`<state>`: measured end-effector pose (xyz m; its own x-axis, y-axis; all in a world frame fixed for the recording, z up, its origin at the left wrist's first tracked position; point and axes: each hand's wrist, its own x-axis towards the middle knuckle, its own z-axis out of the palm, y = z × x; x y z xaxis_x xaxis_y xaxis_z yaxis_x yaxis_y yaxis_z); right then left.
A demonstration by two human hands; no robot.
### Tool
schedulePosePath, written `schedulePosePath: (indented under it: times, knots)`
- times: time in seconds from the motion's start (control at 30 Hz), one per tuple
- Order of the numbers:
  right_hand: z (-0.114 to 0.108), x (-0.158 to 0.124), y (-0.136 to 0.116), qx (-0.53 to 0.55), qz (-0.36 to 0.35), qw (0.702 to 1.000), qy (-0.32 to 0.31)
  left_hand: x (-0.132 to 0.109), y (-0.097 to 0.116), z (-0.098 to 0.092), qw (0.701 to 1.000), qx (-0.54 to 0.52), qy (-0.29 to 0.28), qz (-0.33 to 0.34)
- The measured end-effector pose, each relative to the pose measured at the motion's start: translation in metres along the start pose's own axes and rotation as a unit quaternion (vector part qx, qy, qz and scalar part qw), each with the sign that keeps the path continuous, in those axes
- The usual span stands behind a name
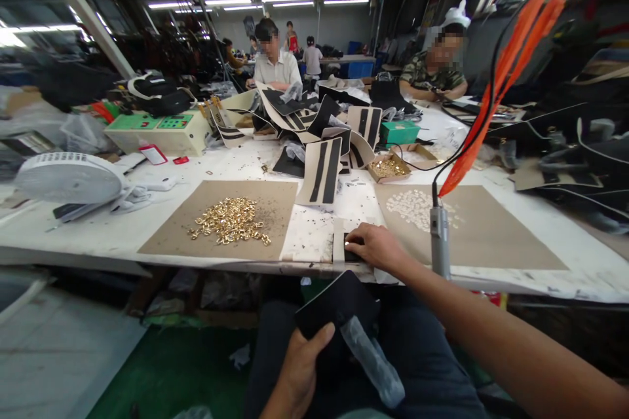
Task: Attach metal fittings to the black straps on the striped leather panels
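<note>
Low over my lap, my left hand (304,363) is closed on a black bag panel (334,306), thumb on top. A clear plastic-wrapped part (374,360) hangs from the panel. My right hand (377,245) lies at the table's front edge, fingers pressed together over a small black piece (352,250). Something small and pale shows at the fingertips, too small to name. Beside it a light strip (339,245) runs over the edge. Left of this hand, gold metal hardware pieces (230,220) lie heaped on a brown sheet (171,219).
A grey cylindrical tool (439,242) hangs by a cable and orange strip (484,105) right of my arm. Small whitish pieces (413,208) lie on another sheet (506,222). Striped panels (322,173) pile mid-table. Two people sit opposite. A fan (69,178) lies left.
</note>
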<state>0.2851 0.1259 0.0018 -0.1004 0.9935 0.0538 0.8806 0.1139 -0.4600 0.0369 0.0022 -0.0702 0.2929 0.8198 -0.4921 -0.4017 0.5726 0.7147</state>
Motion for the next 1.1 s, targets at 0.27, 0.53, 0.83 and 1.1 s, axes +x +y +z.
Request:
schedulePosePath:
  times: [0.27,0.53,0.83,1.1]
  knots:
    - [-0.046,-0.076,-0.039,0.215,-0.090,0.958,0.169,-0.023,0.053,0.044,0.984,-0.002,0.127,0.121]
    - [-0.049,-0.121,-0.094,0.186,-0.118,0.973,0.068,-0.068,0.068,0.108,0.958,0.180,0.043,0.219]
    - [-0.039,-0.112,-0.037,0.657,0.135,0.739,-0.063,-0.018,0.093,0.088,0.887,0.320,0.120,0.310]
    - [0.005,-0.124,-0.022,0.548,0.197,0.811,-0.046,0.027,0.049,0.072,0.921,0.341,0.005,0.189]
